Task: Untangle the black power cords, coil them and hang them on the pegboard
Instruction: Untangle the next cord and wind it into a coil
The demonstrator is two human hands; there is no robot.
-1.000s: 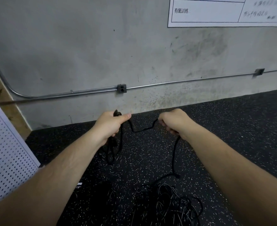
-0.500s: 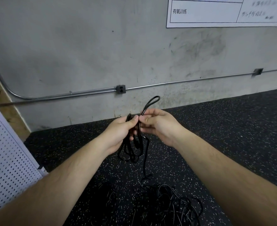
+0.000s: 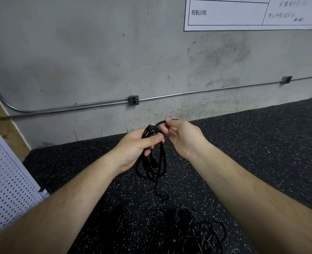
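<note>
your left hand [image 3: 136, 147] has its fingers clenched round the coiled black cord [image 3: 154, 165], loops hanging below. your right hand [image 3: 183, 139] pinches its top loop. a tangle of cords [image 3: 191, 230] lies on the floor [image 3: 261, 143], with the pegboard [image 3: 6, 180] at your left.

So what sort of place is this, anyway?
Probably a gym or training room: speckled black rubber floor, bare concrete wall with exposed conduit, and a wall chart headed 有氧训练, aerobic training.
</note>
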